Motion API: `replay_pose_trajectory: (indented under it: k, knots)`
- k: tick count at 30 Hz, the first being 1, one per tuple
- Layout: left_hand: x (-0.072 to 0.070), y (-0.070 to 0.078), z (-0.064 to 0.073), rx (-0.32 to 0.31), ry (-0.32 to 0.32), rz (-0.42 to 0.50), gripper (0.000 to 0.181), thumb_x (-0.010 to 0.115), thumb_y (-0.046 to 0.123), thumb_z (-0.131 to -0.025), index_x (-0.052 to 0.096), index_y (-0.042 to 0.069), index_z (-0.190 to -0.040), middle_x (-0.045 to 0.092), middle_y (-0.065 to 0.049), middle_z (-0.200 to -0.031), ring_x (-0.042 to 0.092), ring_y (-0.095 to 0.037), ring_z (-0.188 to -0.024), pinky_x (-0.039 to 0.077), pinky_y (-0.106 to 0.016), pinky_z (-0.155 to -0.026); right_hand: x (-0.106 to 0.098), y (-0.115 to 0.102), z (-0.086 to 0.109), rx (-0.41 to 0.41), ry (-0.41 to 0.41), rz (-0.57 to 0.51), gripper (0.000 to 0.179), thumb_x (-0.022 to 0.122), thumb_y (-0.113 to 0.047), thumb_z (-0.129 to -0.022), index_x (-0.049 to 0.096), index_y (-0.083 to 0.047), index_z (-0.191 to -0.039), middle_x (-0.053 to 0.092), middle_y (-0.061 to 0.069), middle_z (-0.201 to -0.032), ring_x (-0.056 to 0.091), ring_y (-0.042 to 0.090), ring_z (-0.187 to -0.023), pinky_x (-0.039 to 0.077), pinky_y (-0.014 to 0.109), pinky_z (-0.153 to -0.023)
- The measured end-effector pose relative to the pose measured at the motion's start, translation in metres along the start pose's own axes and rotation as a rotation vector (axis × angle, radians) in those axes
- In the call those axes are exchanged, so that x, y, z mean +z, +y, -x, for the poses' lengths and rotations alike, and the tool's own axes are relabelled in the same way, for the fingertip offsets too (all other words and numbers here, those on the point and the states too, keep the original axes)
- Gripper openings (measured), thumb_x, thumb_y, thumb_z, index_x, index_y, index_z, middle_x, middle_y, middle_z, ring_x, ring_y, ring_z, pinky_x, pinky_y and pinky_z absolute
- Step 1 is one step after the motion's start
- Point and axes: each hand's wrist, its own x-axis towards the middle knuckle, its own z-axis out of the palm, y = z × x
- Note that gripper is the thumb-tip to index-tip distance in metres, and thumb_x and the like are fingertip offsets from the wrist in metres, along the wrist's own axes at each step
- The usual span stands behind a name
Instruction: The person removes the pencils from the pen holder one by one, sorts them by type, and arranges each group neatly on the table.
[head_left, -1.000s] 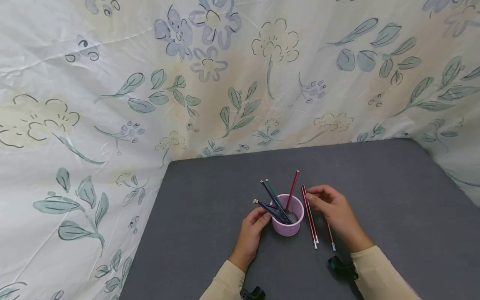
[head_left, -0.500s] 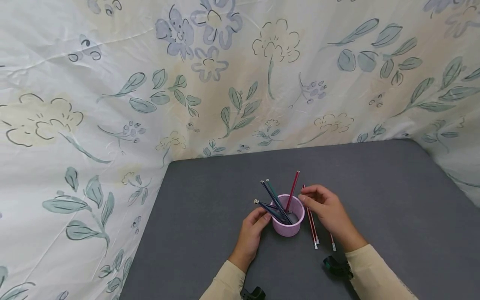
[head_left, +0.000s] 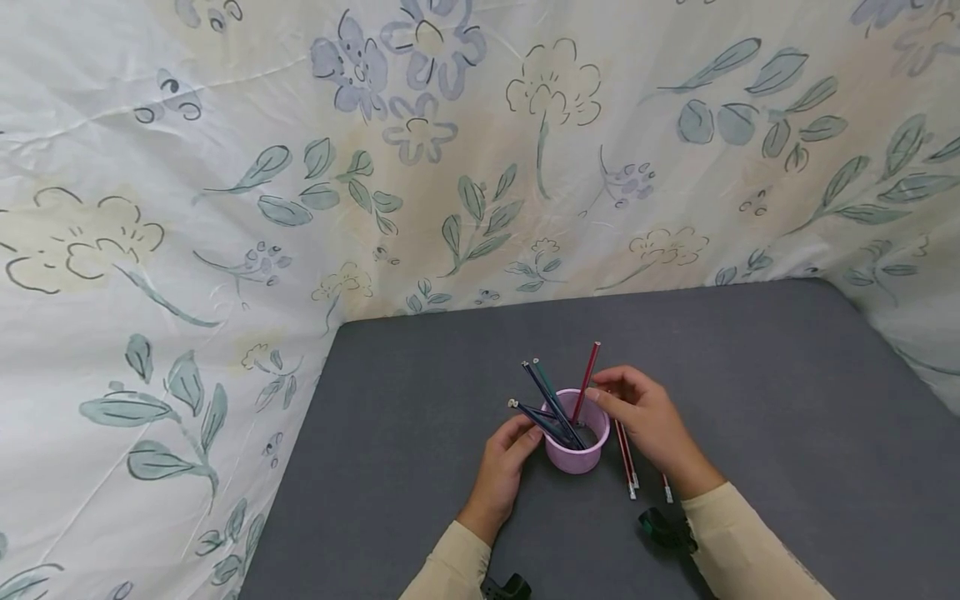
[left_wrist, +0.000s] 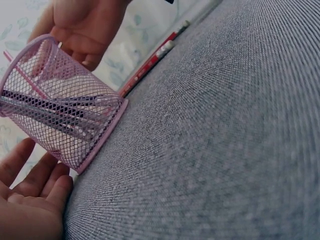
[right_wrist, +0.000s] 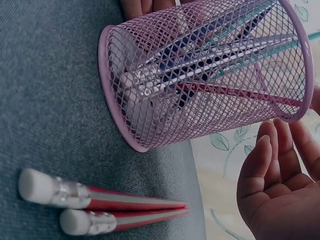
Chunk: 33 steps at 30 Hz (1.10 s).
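Observation:
A pink mesh pencil cup (head_left: 576,461) stands upright on the dark grey table. Inside lean several dark blue pencils (head_left: 537,379), a green pencil (head_left: 543,375) and a red pencil (head_left: 589,367). My left hand (head_left: 501,467) is at the cup's left side, fingertips right at the mesh in the head view. At the rim on the other side is my right hand (head_left: 648,421), its fingertips close beside the upright red pencil. In the right wrist view, the visible fingers (right_wrist: 300,155) are loosely bent, and the upper end of that red pencil (right_wrist: 240,92) runs out toward the frame's edge.
Right of the cup lie two red striped pencils (right_wrist: 135,200) with white erasers, partly under my right hand in the head view. Another pencil (head_left: 667,490) lies farther right. A floral cloth (head_left: 465,167) hangs behind the table (head_left: 405,375).
My right hand has moved left from over the lying red pencils to the upright red one at the rim. My left hand and the cup have stayed in place.

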Motion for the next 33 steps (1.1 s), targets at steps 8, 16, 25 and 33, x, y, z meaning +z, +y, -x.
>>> replay_pose_trajectory:
  k: [8,16,25,33]
  knots:
    - [0.0018,0.0001,0.0016,0.010,-0.002,0.008,0.031,0.064,0.014,-0.108,0.071,-0.008,-0.129,0.074,-0.018,-0.124,0.064,-0.022,-0.120,0.045,-0.031,-0.109,0.0030,0.0039,-0.0025,0.002,0.011,0.010,0.028,0.077,-0.018,-0.105,0.071,-0.001,-0.127,0.069,0.014,-0.112,0.061,0.027,-0.098,0.053,0.027,-0.078]
    - [0.0030,-0.0028,0.0050,0.004,0.006,0.004,0.032,0.063,0.014,-0.109,0.070,-0.008,-0.130,0.073,-0.017,-0.125,0.063,-0.022,-0.122,0.044,-0.030,-0.109,0.0042,0.0073,-0.0018,0.000,0.007,0.003,0.025,0.077,-0.017,-0.105,0.072,-0.001,-0.122,0.070,0.015,-0.110,0.062,0.028,-0.097,0.055,0.027,-0.078]
    - [0.0031,-0.0045,0.0040,0.012,0.010,0.001,0.031,0.064,0.014,-0.108,0.071,-0.007,-0.130,0.074,-0.017,-0.124,0.063,-0.023,-0.122,0.045,-0.030,-0.109,0.0060,0.0080,-0.0029,-0.023,0.007,0.006,0.019,0.076,-0.016,-0.105,0.073,-0.001,-0.117,0.070,0.015,-0.106,0.062,0.026,-0.093,0.054,0.027,-0.075]
    - [0.0023,-0.0064,0.0024,0.009,0.007,-0.013,0.031,0.064,0.016,-0.108,0.072,-0.006,-0.129,0.074,-0.016,-0.124,0.063,-0.024,-0.122,0.044,-0.031,-0.110,0.0068,0.0049,-0.0040,-0.035,0.024,0.019,0.016,0.076,-0.014,-0.105,0.073,-0.001,-0.112,0.070,0.017,-0.103,0.061,0.025,-0.090,0.053,0.028,-0.072]
